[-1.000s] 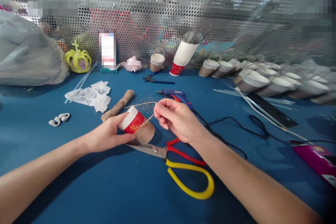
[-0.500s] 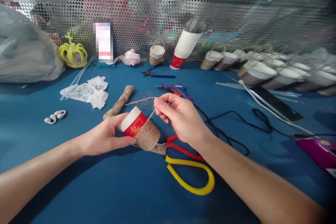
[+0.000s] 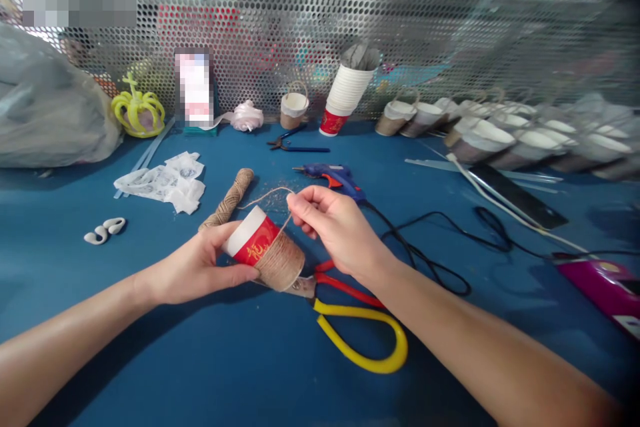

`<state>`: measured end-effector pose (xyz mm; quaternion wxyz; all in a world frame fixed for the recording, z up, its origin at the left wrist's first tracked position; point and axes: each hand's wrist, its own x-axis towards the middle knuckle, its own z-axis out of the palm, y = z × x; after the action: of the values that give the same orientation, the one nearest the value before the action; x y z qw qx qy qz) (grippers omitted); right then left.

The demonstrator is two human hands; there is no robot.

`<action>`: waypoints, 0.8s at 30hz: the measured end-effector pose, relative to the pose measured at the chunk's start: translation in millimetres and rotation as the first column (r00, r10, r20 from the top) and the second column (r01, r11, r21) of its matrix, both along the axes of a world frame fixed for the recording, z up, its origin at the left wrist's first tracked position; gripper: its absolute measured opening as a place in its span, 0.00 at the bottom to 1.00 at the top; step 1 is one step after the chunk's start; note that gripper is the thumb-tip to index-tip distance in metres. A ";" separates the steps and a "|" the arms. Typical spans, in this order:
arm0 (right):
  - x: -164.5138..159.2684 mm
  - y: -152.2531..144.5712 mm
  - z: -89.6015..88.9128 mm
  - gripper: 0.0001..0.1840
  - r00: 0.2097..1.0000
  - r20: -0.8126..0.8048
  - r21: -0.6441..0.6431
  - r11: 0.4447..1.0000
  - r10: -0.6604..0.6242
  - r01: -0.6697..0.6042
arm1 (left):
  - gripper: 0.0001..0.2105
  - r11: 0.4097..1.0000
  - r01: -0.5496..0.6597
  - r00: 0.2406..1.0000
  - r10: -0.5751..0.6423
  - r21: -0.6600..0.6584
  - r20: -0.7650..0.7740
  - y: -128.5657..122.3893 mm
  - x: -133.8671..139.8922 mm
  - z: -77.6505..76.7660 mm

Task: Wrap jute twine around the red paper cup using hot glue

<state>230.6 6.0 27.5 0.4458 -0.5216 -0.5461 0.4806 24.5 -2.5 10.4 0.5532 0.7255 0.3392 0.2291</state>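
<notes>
A red and white paper cup (image 3: 257,238), tilted on its side, is gripped by my left hand (image 3: 200,267) around its rim end. Brown twine winds closely round its base half. Between thumb and fingertips, my right hand (image 3: 327,220) pinches the loose twine (image 3: 265,196), which runs from the cup up to the fingers and back to a twine skein (image 3: 230,199) lying behind the cup. Under the cup and my right wrist lie scissors (image 3: 370,337) with one yellow and one red handle loop; their blades are partly hidden by the cup.
A blue glue gun (image 3: 330,175) and pliers (image 3: 300,145) lie behind my right hand. A cup stack (image 3: 350,90) leans by the mesh wall. Several wrapped cups (image 3: 485,137) stand at right, near a black cord (image 3: 445,213). Lace fabric (image 3: 165,180) lies left.
My right hand has shifted slightly left and down toward the cup with the twine pinched. The twine toward the skein hangs in a looser arc. The view has shifted a little.
</notes>
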 end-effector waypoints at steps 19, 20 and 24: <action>-2.7 -3.5 -4.4 0.16 0.994 0.055 -0.064 0.994 0.091 -0.087 | 0.09 0.989 0.033 0.998 -0.041 0.146 0.049 -2.5 -2.1 -1.4; -3.0 -3.7 -4.4 0.16 0.995 0.052 -0.069 0.994 0.090 -0.087 | 0.09 0.989 0.035 0.998 -0.043 0.143 0.051 -2.5 -2.1 -1.3; -2.5 -4.4 -1.7 0.16 0.995 0.056 -0.071 0.994 0.088 -0.084 | 0.10 0.992 0.038 0.998 -0.044 0.123 0.051 -2.4 -1.9 -0.5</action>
<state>228.1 1.6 25.8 0.3903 -0.5263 -0.5643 0.5023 22.6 -4.9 9.9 0.5216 0.7582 0.2946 0.2575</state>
